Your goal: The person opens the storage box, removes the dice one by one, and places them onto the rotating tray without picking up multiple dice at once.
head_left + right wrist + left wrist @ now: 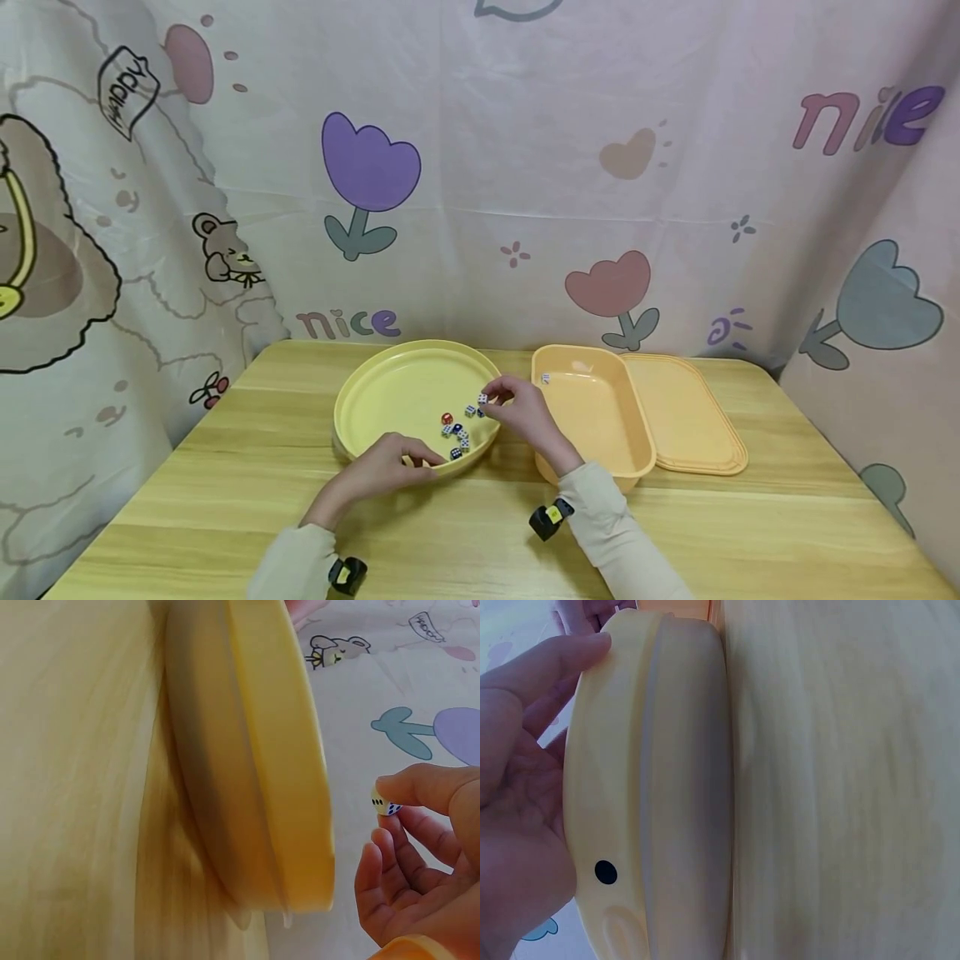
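A round yellow tray with a raised rim stands on the table. My left hand holds its near rim, the thumb on the outer wall and the other fingers on the inner side. Between thumb and fingertips, my right hand pinches a white die with dark pips, above the tray's right side. Several dice lie in the tray towards the near right: a red die, a blue die and white ones such as the white die.
Right of the tray stands an orange rectangular box with one white die inside at the far left corner. Its flat orange lid lies beside it. A patterned curtain hangs behind and around the wooden table.
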The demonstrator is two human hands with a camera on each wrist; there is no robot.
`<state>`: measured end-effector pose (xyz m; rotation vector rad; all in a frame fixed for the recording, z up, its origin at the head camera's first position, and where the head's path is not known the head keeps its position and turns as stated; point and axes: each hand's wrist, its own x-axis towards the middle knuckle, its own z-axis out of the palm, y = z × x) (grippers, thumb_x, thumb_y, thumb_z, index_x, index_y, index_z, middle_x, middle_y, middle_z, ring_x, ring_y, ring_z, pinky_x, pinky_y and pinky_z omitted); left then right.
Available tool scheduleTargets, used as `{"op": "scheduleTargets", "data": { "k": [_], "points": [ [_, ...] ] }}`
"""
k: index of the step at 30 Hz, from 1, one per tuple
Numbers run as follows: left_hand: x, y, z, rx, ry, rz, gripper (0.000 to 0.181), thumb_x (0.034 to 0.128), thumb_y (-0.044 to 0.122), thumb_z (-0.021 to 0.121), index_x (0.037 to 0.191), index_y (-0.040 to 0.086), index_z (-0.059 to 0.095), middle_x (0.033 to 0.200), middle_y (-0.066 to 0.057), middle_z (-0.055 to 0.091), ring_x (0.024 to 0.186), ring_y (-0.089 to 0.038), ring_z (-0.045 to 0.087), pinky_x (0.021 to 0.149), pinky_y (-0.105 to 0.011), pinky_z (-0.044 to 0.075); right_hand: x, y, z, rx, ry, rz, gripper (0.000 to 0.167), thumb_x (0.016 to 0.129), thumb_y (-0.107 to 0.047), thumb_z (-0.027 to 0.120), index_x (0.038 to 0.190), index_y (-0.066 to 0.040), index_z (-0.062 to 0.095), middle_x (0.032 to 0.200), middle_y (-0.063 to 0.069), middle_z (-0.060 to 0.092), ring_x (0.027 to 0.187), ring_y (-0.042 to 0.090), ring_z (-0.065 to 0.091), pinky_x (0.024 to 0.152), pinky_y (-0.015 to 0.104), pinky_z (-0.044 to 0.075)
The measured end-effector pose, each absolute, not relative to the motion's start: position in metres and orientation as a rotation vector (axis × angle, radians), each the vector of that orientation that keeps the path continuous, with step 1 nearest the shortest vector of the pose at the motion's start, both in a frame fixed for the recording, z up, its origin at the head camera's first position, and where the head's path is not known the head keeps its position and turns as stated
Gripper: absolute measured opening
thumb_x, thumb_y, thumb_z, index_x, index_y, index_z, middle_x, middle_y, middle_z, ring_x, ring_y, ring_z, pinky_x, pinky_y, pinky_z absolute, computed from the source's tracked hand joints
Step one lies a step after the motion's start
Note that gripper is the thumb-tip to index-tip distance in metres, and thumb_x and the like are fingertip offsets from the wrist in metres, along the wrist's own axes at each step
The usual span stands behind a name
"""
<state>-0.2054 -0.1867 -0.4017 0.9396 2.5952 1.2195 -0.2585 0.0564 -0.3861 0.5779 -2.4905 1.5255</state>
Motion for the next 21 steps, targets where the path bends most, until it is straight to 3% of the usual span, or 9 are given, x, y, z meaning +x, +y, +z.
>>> {"op": "scheduleTargets", "data": {
  "k": [10,21],
  "points": [
    [-0.2060,-0.1861,-0.4009,0.935,2.592,1.210,0.018,0.0886,0.019,0.071,0.102,0.008,0.076,0.095,0.004,0.071,0.082,-0.005,0.058,0.073,-0.026,0.046,-0.2588,0.0570,-0.3890,0.630,-2.499,1.496,0.019,0.080,-0.001,0.074,0.097,0.004,0.068,0.093,0.013,0.068,0.080,0.021,0.061,0.069,0.031,0.048],
    [-0.2066,-0.1868,-0.4024,0.935,2.597,1.204,0.018,0.0885,0.019,0.071,0.102,0.008,0.076,0.094,0.004,0.071,0.081,-0.005,0.058,0.071,-0.025,0.046,-0.2583,0.0568,-0.3880,0.616,-2.514,1.483,0.018,0.083,-0.002,0.072,0.100,0.004,0.068,0.095,0.014,0.067,0.085,0.023,0.061,0.072,0.033,0.049]
  ]
}}
